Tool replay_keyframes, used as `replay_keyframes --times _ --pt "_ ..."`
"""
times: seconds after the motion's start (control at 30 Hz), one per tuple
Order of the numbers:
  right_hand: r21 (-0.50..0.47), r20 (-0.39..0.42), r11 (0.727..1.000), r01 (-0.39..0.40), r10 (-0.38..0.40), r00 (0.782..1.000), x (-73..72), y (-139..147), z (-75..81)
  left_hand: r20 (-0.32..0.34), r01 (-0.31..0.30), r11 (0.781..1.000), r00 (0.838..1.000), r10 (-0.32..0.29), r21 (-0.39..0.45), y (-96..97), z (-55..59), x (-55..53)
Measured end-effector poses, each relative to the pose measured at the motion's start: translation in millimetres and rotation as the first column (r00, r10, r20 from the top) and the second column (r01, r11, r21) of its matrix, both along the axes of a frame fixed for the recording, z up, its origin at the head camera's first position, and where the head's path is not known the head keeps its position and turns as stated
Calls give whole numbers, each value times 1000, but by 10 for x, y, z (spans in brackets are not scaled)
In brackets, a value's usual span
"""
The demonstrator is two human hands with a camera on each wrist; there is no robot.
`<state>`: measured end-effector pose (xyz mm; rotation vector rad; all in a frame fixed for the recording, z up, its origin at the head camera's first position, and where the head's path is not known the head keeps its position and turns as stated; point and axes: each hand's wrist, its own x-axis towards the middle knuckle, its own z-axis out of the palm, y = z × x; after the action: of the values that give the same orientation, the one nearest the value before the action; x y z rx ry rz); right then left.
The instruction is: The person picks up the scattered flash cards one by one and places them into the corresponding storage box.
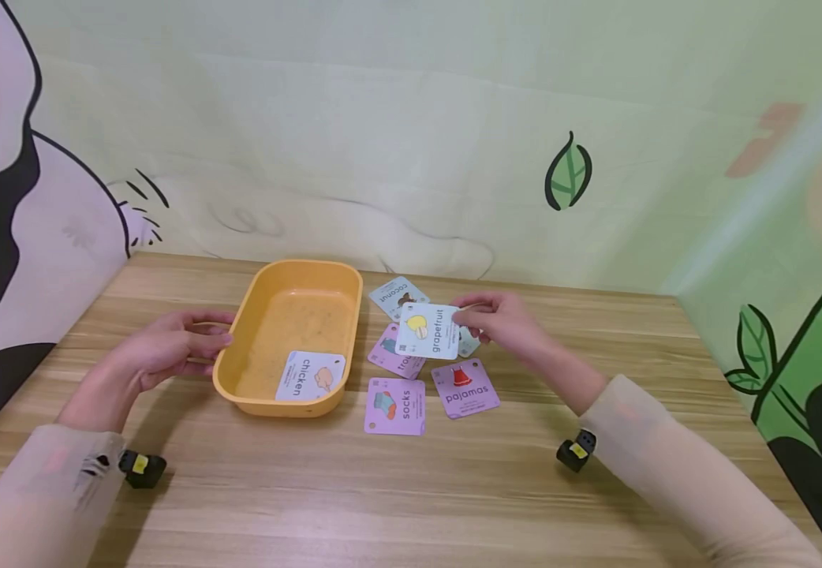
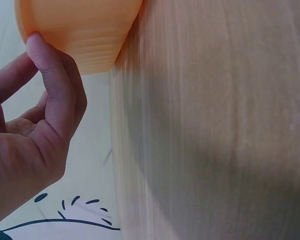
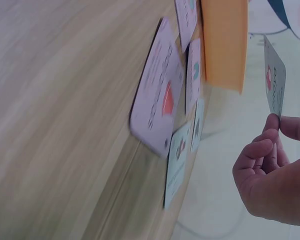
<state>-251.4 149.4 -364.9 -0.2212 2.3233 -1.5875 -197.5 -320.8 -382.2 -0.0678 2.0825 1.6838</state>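
Note:
My right hand (image 1: pixel 499 323) pinches a pale blue grapefruit card (image 1: pixel 427 331) by its edge, thumb against fingertips, above the other cards. In the right wrist view the raised card (image 3: pixel 275 80) stands nearly edge-on, clear of the table. My left hand (image 1: pixel 177 347) has loosely bent fingers touching the left side of a yellow-orange plastic bin (image 1: pixel 221 371); in the left wrist view a fingertip (image 2: pixel 36 44) meets the bin near its rim. A chicken card (image 1: pixel 310 376) lies inside the bin at the near right corner.
Right of the bin lie a coconut card (image 1: pixel 398 296), a purple card (image 1: pixel 386 355) partly covered from view, a socks card (image 1: pixel 394 406) and a pajamas card (image 1: pixel 465 388). Another pale blue card (image 1: pixel 466 344) is mostly hidden. A printed cloth wall (image 1: pixel 411 158) borders the wooden table (image 1: pixel 311 489).

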Motion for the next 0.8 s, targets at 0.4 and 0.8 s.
replay_keyframes --times 0.4,0.8 --pt "-45 -1 997 -58 58 998 -2 -378 -15 -1 9 1000 1000 -9 1 6 0 4" --pt "-22 1 995 -99 99 995 31 -695 35 -7 9 1000 1000 -9 7 13 5 9"
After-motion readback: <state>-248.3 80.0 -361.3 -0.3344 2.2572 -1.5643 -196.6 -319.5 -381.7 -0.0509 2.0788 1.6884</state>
